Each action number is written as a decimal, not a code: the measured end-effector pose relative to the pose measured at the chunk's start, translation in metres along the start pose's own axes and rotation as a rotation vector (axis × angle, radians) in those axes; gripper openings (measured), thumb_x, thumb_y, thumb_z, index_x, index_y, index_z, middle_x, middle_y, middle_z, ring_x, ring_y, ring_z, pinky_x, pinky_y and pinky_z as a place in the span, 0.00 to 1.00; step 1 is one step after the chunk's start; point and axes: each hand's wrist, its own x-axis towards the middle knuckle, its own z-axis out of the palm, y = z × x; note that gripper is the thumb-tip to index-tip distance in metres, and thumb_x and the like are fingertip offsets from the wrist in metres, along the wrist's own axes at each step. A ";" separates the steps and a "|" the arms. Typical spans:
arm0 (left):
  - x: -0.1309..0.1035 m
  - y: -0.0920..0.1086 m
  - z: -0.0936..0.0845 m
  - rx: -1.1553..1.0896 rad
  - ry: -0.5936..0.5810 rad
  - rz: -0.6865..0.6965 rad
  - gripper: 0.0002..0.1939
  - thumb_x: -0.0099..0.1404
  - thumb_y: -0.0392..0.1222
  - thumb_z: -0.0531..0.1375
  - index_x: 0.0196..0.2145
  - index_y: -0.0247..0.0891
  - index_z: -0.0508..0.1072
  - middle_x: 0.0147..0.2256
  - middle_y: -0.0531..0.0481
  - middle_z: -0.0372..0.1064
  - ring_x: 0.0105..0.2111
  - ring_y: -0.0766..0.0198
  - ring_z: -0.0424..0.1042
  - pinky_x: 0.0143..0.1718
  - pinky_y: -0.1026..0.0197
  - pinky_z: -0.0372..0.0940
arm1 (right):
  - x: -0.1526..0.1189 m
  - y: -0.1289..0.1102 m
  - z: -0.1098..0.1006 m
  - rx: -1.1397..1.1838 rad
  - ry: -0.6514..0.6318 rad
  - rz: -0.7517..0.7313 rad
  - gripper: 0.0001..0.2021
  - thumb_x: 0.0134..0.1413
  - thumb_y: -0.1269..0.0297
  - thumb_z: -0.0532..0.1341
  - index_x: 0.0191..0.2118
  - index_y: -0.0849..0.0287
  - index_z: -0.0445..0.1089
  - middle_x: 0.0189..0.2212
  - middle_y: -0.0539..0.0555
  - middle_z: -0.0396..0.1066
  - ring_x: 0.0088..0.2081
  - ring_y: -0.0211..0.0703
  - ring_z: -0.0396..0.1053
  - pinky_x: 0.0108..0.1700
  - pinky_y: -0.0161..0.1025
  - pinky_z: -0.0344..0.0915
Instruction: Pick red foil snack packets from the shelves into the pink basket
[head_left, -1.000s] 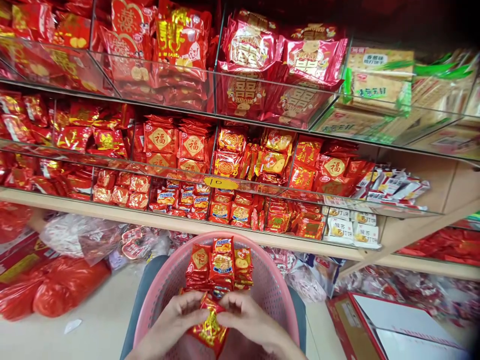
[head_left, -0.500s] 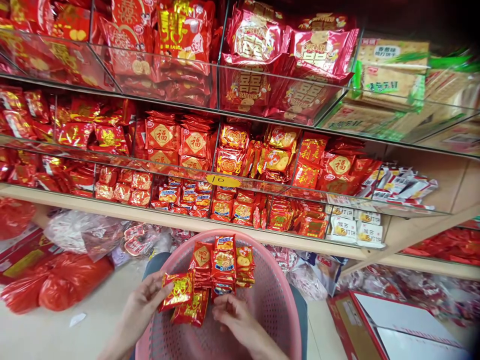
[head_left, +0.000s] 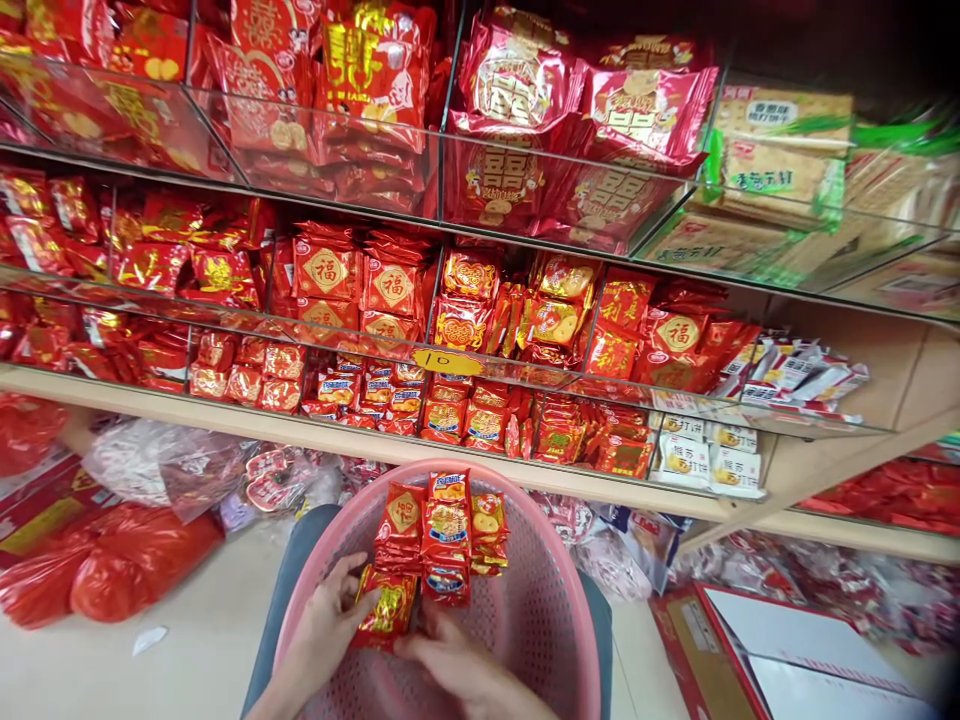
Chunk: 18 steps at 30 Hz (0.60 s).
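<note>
Head view: a red packet with gold print (head_left: 386, 608) lies face up within the rim of the pink basket (head_left: 589, 600), at about ten o'clock from the basket's middle; what supports it underneath is hidden. Taking that packet as the dial's centre, the left hand (head_left: 322, 620) stands at nine o'clock, thumb and forefinger parted, thumb laid against the packet's near edge; whether it grips cannot be determined. The right hand (head_left: 442, 645) is at four o'clock, fingers curled close to the lower corner; blur prevents confirming a hold. Adjoining items noted: diamond-label packets (head_left: 405, 512) between twelve and one, blue-label packets (head_left: 448, 525) between one and two, biscuit-print packets (head_left: 489, 522) at two. The step in hand is judged to be positioning the packet by its sides. Recommended practice: apply light, equal pressure from nine and four o'clock, keep the wrapper flat, and bring its top edge parallel with the diamond-label packets. Pushing hard toward two o'clock would risk disturbing the blue-label packets; crushing of the contents is also a concern.
</note>
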 end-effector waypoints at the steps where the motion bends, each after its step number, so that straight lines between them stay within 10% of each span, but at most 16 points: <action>1: 0.001 -0.003 0.000 0.021 0.008 0.011 0.28 0.51 0.55 0.58 0.45 0.34 0.66 0.21 0.55 0.68 0.24 0.59 0.70 0.27 0.59 0.63 | 0.002 0.001 0.002 0.003 0.000 -0.014 0.29 0.39 0.71 0.61 0.53 0.54 0.64 0.50 0.52 0.71 0.53 0.44 0.65 0.55 0.43 0.55; 9: -0.003 -0.033 0.006 0.216 0.045 0.037 0.30 0.57 0.56 0.53 0.50 0.32 0.67 0.50 0.37 0.70 0.50 0.51 0.69 0.52 0.51 0.63 | 0.011 -0.001 0.008 0.014 -0.042 -0.078 0.28 0.41 0.70 0.62 0.53 0.52 0.64 0.50 0.51 0.71 0.53 0.43 0.65 0.57 0.42 0.55; 18: -0.016 -0.034 0.010 0.402 0.012 0.073 0.38 0.57 0.56 0.48 0.55 0.21 0.63 0.55 0.31 0.63 0.55 0.49 0.64 0.57 0.48 0.59 | 0.006 -0.001 0.012 0.047 0.020 -0.072 0.30 0.40 0.68 0.63 0.54 0.51 0.63 0.51 0.50 0.70 0.53 0.43 0.65 0.57 0.42 0.55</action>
